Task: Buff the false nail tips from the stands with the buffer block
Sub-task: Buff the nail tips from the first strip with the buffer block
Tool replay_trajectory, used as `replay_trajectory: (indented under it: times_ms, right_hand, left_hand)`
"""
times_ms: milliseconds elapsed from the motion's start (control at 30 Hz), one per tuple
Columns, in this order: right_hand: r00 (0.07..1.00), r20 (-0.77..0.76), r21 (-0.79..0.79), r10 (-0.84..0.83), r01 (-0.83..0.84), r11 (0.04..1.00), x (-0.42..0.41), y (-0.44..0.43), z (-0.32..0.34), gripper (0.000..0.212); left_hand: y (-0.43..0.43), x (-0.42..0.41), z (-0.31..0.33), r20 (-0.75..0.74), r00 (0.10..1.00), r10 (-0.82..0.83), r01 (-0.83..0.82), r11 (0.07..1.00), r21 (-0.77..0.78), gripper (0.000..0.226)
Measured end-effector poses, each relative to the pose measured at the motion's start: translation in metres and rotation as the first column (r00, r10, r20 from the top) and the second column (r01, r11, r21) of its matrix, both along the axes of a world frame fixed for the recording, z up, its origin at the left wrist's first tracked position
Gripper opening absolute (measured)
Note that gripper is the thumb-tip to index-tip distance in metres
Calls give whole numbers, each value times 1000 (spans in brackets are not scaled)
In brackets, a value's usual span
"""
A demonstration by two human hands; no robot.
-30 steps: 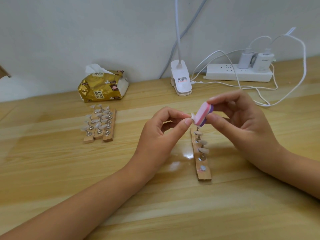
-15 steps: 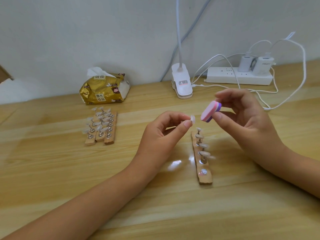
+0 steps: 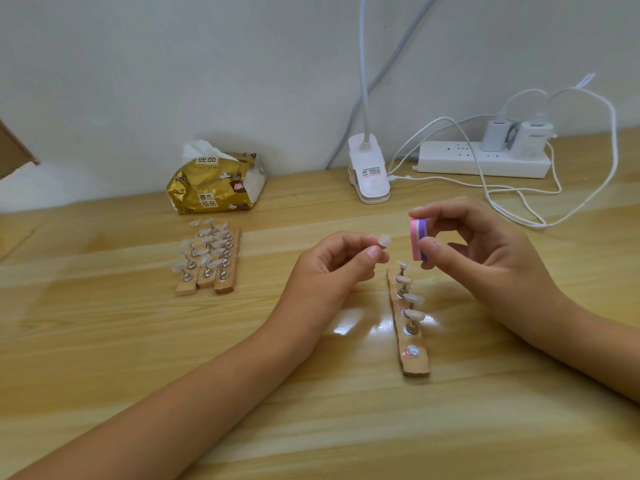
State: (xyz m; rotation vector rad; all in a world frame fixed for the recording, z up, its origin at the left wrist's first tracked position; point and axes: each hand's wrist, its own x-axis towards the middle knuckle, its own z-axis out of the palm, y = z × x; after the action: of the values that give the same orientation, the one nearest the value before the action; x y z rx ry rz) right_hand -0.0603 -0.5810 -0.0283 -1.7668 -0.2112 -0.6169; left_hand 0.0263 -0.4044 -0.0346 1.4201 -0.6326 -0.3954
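Nail tip [image 3: 384, 241]: being pinched between thumb and forefinger of the left hand [image 3: 332, 268], raised above the table [image 3: 104, 341], just beside the buffer [image 3: 418, 244] but apart from it.

Buffer: pink and purple block, being gripped upright by the right hand [image 3: 485, 258], thumb below and fingers curled over the top.

Stand [image 3: 410, 365]: a wooden strip, being kept on the table beneath and between both hands. Four tips [image 3: 414, 298] are being carried on its pegs; one bare metal disc [image 3: 412, 350] is being shown toward the near end.

Three more stands [image 3: 207, 282]: being kept side by side, well to the left, loaded with tips.

Tissue pack [image 3: 216, 187]: gold wrapper, being kept by the wall [image 3: 173, 81] behind those stands.

Lamp clip [image 3: 369, 171]: white, being kept at the back of the table.

Power strip [image 3: 481, 159]: being kept at the back right, with two chargers [image 3: 512, 135] plugged in and white cables [image 3: 519, 199] being trailed across the table.
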Motion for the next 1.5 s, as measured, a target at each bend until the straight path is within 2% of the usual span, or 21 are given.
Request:
replay_trajectory:
  times_ms: [133, 233, 367, 700, 1133, 1333, 1500]
  right_hand:
    - [1000, -3, -27, -14, 13, 1000, 1, -1, -1, 39]
    - [999, 19, -89, -40, 41, 995, 2, -2, -3, 34]
    - [997, 67, -126, -25, 34, 991, 4, -4, -5, 27]
    - [996, 69, -201, 49, -34, 979, 9, -7, -11, 33]
    - [992, 119, -369, 43, 4, 929, 5, -1, -8, 32]
    - [996, 80, -253, 28, -7, 967, 6, -3, -8, 28]
    - [993, 109, -295, 53, -19, 955, 4, 0, -9, 26]
  left_hand:
    - [-1, 0, 0, -64, 996, -59, 57, 998, -33, 14]
    - [-1, 0, 1, -79, 994, -75, 72, 997, -32, 13]
    - [-1, -1, 2, -63, 995, -79, 77, 997, -22, 11]
    - [-1, -1, 3, -25, 998, -60, 61, 998, 28, 9]
    - [-1, -2, 3, -7, 997, -82, 82, 994, 70, 8]
    - [0, -2, 4, -17, 998, -53, 54, 996, 77, 5]
    - [0, -3, 5, 3, 998, -58, 57, 995, 80, 4]
